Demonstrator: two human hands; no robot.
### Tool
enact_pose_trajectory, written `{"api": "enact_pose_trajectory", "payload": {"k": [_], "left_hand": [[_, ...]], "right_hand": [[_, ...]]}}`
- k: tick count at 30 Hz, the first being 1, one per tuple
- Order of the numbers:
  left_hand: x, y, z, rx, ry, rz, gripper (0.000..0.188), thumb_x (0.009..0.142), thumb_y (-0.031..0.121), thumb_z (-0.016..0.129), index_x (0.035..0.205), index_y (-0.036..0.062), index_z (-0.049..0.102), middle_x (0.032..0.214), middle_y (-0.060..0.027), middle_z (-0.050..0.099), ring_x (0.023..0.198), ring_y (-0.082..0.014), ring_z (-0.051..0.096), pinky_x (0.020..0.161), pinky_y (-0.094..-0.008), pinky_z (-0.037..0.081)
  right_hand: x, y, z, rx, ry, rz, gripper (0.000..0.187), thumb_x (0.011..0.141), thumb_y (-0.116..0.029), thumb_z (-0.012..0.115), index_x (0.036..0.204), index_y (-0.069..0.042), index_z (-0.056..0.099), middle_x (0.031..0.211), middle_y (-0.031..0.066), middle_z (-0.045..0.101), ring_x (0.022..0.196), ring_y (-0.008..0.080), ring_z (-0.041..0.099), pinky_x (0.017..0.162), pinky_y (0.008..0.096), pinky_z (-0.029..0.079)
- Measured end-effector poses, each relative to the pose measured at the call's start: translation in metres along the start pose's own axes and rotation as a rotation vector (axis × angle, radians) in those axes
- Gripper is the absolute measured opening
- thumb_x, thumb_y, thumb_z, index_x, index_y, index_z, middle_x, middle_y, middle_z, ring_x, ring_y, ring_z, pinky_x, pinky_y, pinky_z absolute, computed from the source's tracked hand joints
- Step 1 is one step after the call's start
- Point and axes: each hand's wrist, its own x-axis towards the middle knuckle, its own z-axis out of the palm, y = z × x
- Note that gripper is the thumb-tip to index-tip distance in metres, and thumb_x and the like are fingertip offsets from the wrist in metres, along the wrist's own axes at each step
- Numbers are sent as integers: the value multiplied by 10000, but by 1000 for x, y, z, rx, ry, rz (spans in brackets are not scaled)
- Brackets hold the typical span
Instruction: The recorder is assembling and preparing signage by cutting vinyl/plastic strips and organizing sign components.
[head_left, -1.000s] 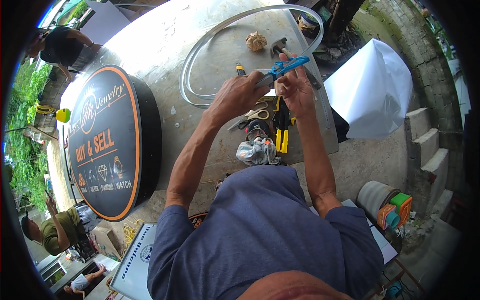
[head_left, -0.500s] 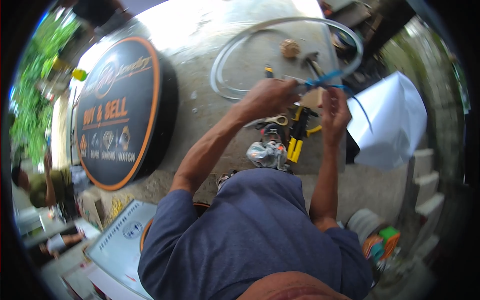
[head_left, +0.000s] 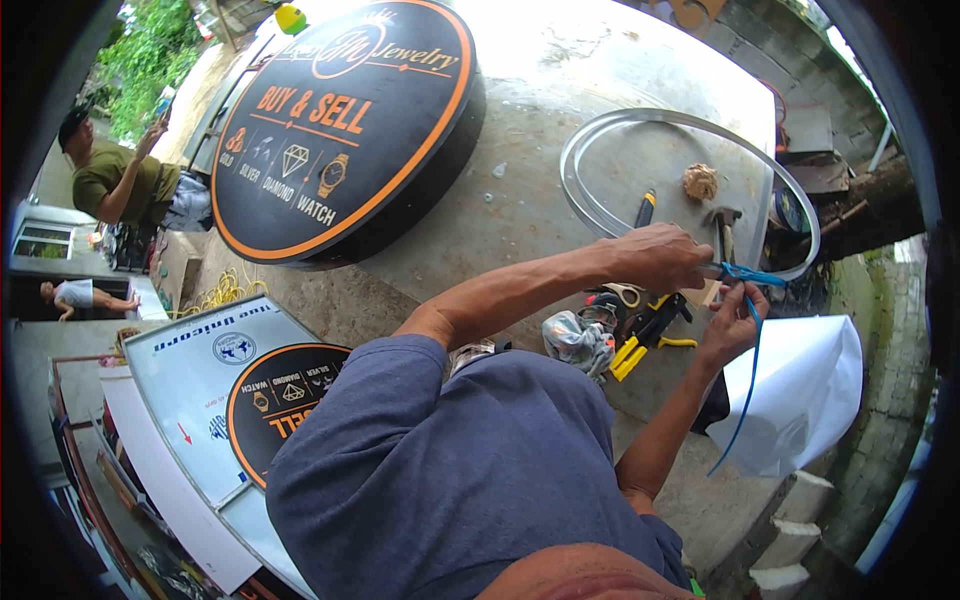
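Observation:
A loose coil of pale grey strip or tubing [head_left: 572,170] lies in wide loops on the work table at the right. My left hand [head_left: 668,256] is closed round the coil where its loops come together. Just right of it, a blue cord [head_left: 752,274] is wrapped about the bundled loops. My right hand [head_left: 732,322] pinches the cord close under the wrap, and a long loose end hangs down past the wrist. Beyond the hands a hammer [head_left: 727,228] and a yellow-black tool handle [head_left: 646,207] rest inside the coil, near a brown ball of material [head_left: 700,182].
A big round black sign [head_left: 330,120] with an orange rim takes up the table's left. Yellow-handled pliers [head_left: 630,355] and a bundled plastic bag [head_left: 576,338] lie near my body. White sheeting [head_left: 800,390] is at the right. A person [head_left: 115,185] stands at far left.
The view has swung, shifting table, sign and hands within it. The cord's loose end now hangs down toward me, where before it slanted right. Both hands stay at the wrapped part.

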Motion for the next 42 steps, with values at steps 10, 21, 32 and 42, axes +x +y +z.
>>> {"api": "enact_pose_trajectory", "payload": {"k": [10,21,32,42], "left_hand": [[8,-5,10,49,-106,-14,292,852,274,645,969,22,555,750,-185,627,721,-394,618,640,-493,441],[18,-4,26,4,-61,-1,272,858,269,635,976,32,569,708,-179,596,706,-377,617,636,-482,436],[19,-2,18,-38,-104,-23,292,863,291,639,962,22,580,739,-161,618,707,-356,625,631,-459,447],[8,-49,60,-6,-135,31,284,852,277,631,928,13,558,791,-162,631,736,-355,638,633,-459,467]], "right_hand": [[6,15,-4,-211,71,190,417,804,-4,665,1153,-10,436,881,129,625,660,169,653,568,309,527],[-13,44,-30,1051,21,396,364,852,67,597,1188,-51,523,1009,87,660,708,134,594,545,252,451],[-18,34,-41,1093,-360,328,512,921,-209,612,1360,-17,434,1011,94,611,774,139,506,628,288,388],[-15,28,-48,113,-139,729,259,919,-206,635,1109,-34,599,977,122,694,736,112,647,494,197,456]]}}
